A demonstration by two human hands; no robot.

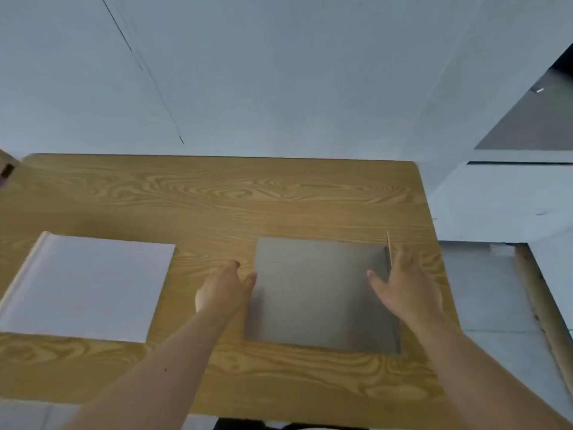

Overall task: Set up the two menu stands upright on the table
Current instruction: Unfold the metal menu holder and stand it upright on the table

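Observation:
Two flat menu stands lie on the wooden table [217, 193]. The white menu stand [86, 287] is at the left, lying flat with a raised strip along its left edge. The grey menu stand [316, 293] lies flat at the right. My left hand [223, 287] is at the grey stand's left edge, fingers apart, thumb touching or nearly touching that edge. My right hand [403, 287] rests at the stand's right edge, thumb over the grey surface, fingers by a thin upright lip. Neither hand has closed on the stand.
White walls rise behind the table. A grey tiled floor and a wooden strip [545, 315] show to the right of the table. A small dark object [6, 171] sits at the far left edge of the view.

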